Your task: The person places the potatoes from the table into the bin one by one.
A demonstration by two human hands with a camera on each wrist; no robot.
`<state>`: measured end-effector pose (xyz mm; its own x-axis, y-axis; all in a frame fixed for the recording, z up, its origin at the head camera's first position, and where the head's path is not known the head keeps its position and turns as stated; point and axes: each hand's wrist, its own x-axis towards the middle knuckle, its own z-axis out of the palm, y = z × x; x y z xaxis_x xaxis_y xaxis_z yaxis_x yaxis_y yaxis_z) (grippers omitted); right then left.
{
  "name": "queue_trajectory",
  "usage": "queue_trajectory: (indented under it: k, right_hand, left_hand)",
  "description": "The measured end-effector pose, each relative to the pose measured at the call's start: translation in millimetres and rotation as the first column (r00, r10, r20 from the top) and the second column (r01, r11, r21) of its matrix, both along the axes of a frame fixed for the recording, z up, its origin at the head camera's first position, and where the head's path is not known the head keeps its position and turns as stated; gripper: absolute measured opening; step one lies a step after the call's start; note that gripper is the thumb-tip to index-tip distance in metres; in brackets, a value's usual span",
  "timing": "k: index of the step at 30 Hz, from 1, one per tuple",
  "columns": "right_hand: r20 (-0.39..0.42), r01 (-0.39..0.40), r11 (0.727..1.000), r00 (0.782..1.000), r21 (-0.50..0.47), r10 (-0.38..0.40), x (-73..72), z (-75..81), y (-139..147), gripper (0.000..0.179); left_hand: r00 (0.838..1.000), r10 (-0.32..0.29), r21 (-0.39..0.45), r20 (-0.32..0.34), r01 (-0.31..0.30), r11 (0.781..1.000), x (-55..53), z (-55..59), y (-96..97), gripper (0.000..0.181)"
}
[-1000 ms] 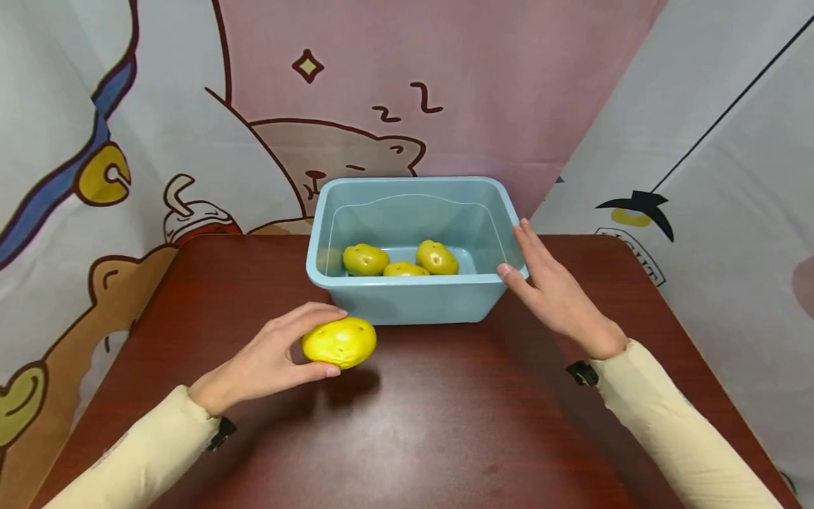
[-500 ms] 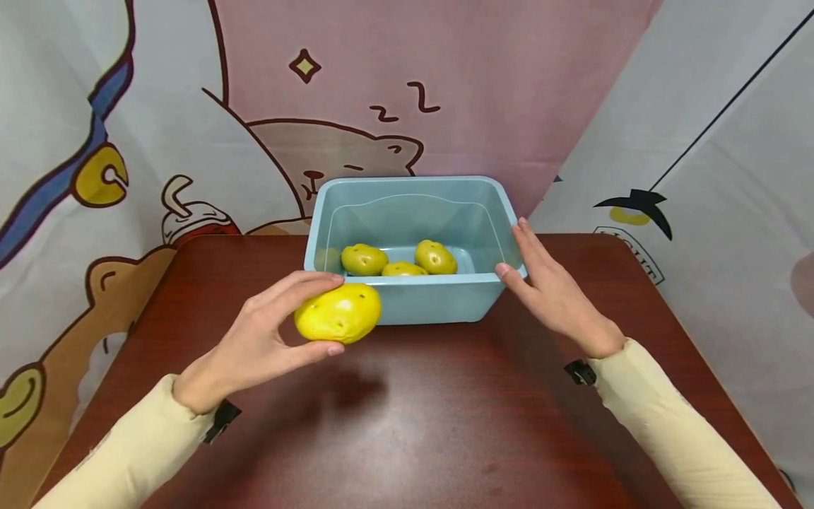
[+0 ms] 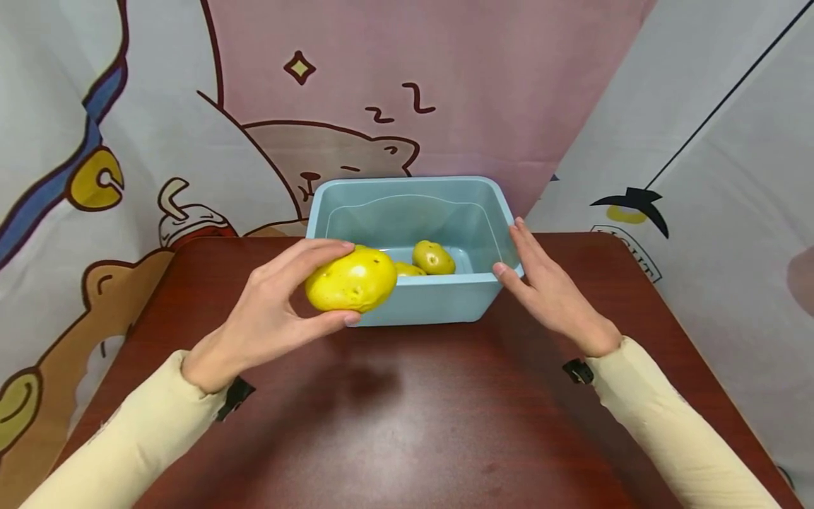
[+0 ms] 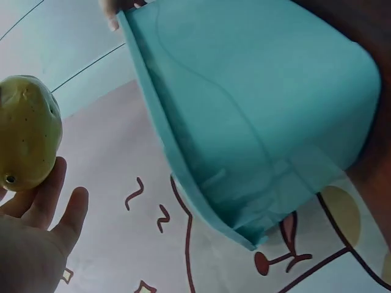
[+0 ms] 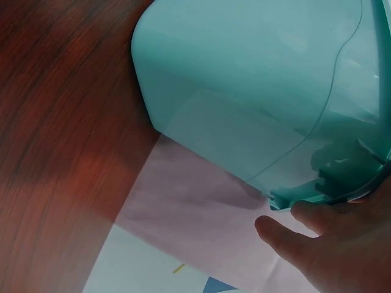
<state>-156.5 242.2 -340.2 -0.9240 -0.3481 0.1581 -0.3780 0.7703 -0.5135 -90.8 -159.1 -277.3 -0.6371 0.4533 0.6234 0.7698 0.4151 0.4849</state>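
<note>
In the head view my left hand (image 3: 263,318) holds a yellow potato (image 3: 352,279) between thumb and fingers, raised in front of the bin's near left corner. The left wrist view shows this potato (image 4: 27,131) at its left edge, beside the bin's outer wall (image 4: 263,91). The light blue plastic bin (image 3: 439,300) stands on the table with a potato (image 3: 434,258) and part of another potato (image 3: 409,269) visible inside. My right hand (image 3: 556,290) rests on the bin's right rim, fingers straight along the side and thumb at the front corner.
A dark red-brown wooden table (image 3: 407,417) carries the bin near its back edge. Right behind it hangs a printed cloth (image 3: 509,85) with cartoon animals. Bands with small black devices (image 3: 235,397) sit at both wrists.
My left hand has raised the potato and brought it closer to the bin, so that it now covers the leftmost potato inside. The right hand stays at the rim.
</note>
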Motion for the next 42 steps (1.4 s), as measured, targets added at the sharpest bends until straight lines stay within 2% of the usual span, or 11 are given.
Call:
queue_trajectory:
  k: [10,21,30,37,42]
  right_hand:
    - [-0.01,-0.005,1.0,1.0,0.009,0.005,-0.3,1.2,-0.8,0.081]
    - [-0.001,-0.003,1.0,1.0,0.013,0.003,0.8,2.8,-0.2,0.081]
    - [-0.008,-0.003,1.0,1.0,0.009,0.003,-1.0,0.6,0.1,0.082]
    - [-0.008,-0.001,1.0,1.0,0.012,0.001,-0.9,1.6,-0.3,0.082]
    - [-0.004,0.001,1.0,1.0,0.012,-0.001,0.4,2.0,-0.8,0.081]
  left_hand:
    - [0.999,0.049,-0.032,0.002,-0.049,0.998,-16.5,17.8,10.8,0.073]
    - [0.993,0.068,-0.118,0.095,-0.056,0.991,-44.9,36.0,25.8,0.066]
    - [0.963,0.159,-0.217,0.219,-0.11,0.97,-71.5,35.3,40.7,0.069]
    - [0.931,0.178,-0.269,0.318,-0.092,0.959,-95.2,29.3,48.8,0.07]
    - [0.907,0.192,-0.31,0.374,-0.072,0.948,-108.2,24.9,55.2,0.069]
